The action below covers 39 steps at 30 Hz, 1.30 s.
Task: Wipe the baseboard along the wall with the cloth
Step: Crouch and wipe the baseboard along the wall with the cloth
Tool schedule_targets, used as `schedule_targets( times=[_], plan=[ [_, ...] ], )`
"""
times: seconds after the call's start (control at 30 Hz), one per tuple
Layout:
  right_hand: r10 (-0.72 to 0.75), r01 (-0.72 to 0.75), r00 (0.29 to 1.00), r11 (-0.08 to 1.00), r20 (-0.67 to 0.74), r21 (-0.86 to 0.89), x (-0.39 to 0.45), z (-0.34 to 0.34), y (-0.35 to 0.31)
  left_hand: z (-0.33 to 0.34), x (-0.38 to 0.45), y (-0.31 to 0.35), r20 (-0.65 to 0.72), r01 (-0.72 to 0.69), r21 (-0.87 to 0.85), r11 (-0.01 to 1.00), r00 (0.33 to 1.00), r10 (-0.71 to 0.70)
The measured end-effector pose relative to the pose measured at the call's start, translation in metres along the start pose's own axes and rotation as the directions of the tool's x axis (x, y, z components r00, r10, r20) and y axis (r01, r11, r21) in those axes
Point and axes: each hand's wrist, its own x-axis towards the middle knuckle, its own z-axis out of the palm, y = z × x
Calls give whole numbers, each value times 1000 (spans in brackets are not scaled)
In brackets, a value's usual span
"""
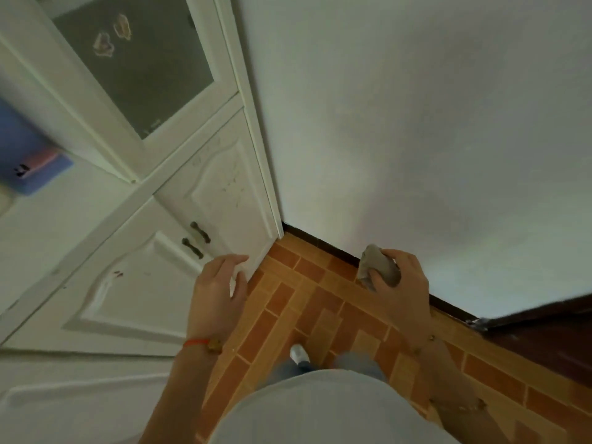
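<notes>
Can't see much of the baseboard [323, 243]: the right hand [402, 277] and the bunched cloth [379, 267] it's gripping cover a stretch mid-frame, and the strip runs off behind a dark wooden thing [544, 318] at the right edge, itself cut off. Whether the cloth actually touches the baseboard, can't tell. The blue thing [28, 155] at the far left is smeared and clipped by the edge, no idea what it is. Stickers [112, 33] on the cabinet glass up top are too blurry to read. Only one shoe tip [299, 352] pokes out past the shirt [320, 408] at the bottom.
</notes>
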Motion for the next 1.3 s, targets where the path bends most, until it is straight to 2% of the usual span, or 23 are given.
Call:
schedule_targets(
  times=[0.23, 0.5, 0.8, 1.03, 1.3],
  plan=[
    [95, -96, 995, 995, -7, -37, 58, 35, -4, 12, 92, -19, 115, -2, -67, 998, 993, 10],
    [198, -198, 980, 980, 5, -25, 129, 75, 13, 52, 185, -39, 156, -22, -55, 998, 987, 30],
    [254, -244, 960, 965, 119, -93, 222, 137, 37, 114, 270, -66, 233, 13, -73, 997, 973, 4],
    [330, -317, 933, 942, 142, -107, 259, 223, 82, 203, 318, -130, 289, -39, -61, 997, 956, 55],
    [318, -299, 923, 947, 215, -119, 264, 369, 200, 351, 339, -244, 396, -89, -24, 996, 914, 91]
  ],
)
